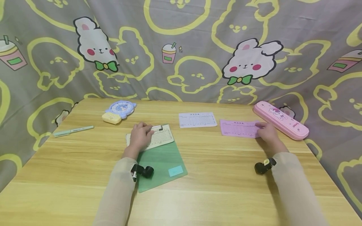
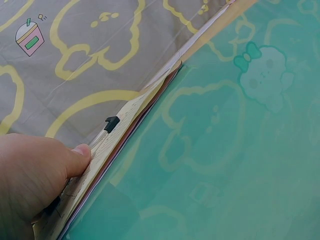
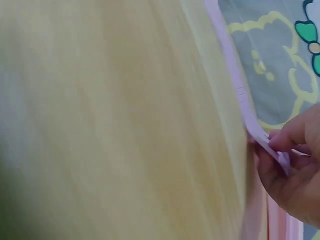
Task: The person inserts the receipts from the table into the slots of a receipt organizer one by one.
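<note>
In the head view my left hand [image 1: 140, 135] is at the top of a green translucent clipboard [image 1: 161, 163]. It grips the board around the metal clip [image 1: 157, 127], thumb on top in the left wrist view. Under the clip lies a cream printed form [image 1: 162, 138]; the left wrist view shows several sheet edges [image 2: 125, 135] stacked there. A small blue sticky label [image 1: 176, 171] is on the board's lower right. My right hand [image 1: 268, 134] pinches the right end of a purple printed form [image 1: 237, 128] between thumb and fingers, and that end bends up in the right wrist view.
A white printed form [image 1: 197, 120] lies between the clipboard and the purple form. The pink pencil case [image 1: 281, 120] sits just beyond my right hand. Back left are a blue clock-shaped toy [image 1: 122, 107], a yellow box [image 1: 111, 118] and a pale green pen [image 1: 74, 131]. A patterned curtain [image 1: 198, 40] hangs behind the table.
</note>
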{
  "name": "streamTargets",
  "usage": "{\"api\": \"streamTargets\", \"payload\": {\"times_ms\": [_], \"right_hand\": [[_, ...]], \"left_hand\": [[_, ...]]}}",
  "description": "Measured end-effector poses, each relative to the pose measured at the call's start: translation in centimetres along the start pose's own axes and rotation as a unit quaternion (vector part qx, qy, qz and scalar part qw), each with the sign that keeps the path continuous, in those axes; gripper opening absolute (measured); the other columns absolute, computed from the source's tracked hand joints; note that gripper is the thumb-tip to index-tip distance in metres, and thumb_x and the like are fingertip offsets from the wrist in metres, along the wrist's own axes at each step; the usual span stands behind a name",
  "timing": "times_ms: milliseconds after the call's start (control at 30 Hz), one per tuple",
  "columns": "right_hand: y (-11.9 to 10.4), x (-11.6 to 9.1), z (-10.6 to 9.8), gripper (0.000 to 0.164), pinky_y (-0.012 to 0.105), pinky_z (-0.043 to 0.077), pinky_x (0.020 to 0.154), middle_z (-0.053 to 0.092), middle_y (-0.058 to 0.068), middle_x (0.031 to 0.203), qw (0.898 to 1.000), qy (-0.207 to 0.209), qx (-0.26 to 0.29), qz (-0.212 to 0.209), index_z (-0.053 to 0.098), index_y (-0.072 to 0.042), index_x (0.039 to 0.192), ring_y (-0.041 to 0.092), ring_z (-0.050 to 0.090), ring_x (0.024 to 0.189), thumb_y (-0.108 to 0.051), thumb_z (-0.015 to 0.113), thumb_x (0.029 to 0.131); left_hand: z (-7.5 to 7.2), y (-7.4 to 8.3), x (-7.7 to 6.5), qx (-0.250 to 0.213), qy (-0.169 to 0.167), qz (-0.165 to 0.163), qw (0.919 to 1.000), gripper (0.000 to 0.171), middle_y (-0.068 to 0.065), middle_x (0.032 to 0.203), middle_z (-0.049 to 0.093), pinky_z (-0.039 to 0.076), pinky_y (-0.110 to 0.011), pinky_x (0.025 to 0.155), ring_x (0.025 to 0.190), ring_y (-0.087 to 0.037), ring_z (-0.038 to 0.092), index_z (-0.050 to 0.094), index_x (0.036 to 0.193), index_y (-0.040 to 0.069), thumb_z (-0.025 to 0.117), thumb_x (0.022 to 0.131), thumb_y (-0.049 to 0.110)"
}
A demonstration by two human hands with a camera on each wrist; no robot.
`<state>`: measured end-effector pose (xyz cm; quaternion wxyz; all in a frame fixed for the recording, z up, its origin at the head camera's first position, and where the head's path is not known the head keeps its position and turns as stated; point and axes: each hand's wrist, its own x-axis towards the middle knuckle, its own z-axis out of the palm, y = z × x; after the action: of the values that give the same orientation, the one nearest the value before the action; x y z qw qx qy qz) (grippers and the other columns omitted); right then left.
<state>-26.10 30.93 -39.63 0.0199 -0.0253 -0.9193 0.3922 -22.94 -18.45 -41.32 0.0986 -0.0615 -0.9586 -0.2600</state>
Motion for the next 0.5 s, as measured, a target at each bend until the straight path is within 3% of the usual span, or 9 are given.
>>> {"api": "streamTargets", "payload": {"times_ms": [133,267,400,500], "right_hand": [[0.0,-0.8,-0.9,0.049,0.025,0.034,0.063,0.044,0.034,0.105,1.0,-0.003,-0.004,-0.029,0.042,0.018,0.115,0.032,0.041,0.084,0.009,0.041,0.067],[-0.7,-1.6,-2.1,0.052,0.024,0.038,0.054,0.04,0.032,0.11,1.0,-0.015,0.023,-0.013,0.038,0.014,0.121,0.021,0.044,0.076,0.009,0.041,0.07],[-2.1,-2.2,-2.9,0.049,0.019,0.045,0.056,0.036,0.031,0.113,0.995,-0.005,0.097,0.002,0.034,0.012,0.125,0.003,0.047,0.066,0.008,0.04,0.076],[-3.4,-2.5,-3.1,0.049,0.017,0.046,0.063,0.032,0.027,0.115,0.981,0.0,0.194,0.006,0.028,0.013,0.127,-0.002,0.05,0.068,0.011,0.039,0.079]], "left_hand": [[0.0,0.0,0.0,-0.001,0.001,0.001,1.0,0.035,-0.01,0.104,0.046,0.031,-0.041,0.076,0.092,-0.026,0.036,0.055,0.115,0.004,0.052,0.086,0.023],[0.0,0.1,0.0,-0.002,0.001,0.001,1.0,0.035,-0.01,0.104,0.046,0.031,-0.04,0.075,0.092,-0.027,0.036,0.055,0.115,0.004,0.052,0.086,0.023],[0.0,0.1,0.0,-0.004,0.0,0.0,1.0,0.035,-0.01,0.104,0.046,0.031,-0.04,0.076,0.092,-0.026,0.036,0.055,0.115,0.004,0.052,0.086,0.023],[0.0,0.0,0.0,-0.006,-0.001,-0.001,1.0,0.035,-0.01,0.104,0.046,0.03,-0.041,0.077,0.093,-0.026,0.036,0.055,0.115,0.004,0.052,0.087,0.023]]}}
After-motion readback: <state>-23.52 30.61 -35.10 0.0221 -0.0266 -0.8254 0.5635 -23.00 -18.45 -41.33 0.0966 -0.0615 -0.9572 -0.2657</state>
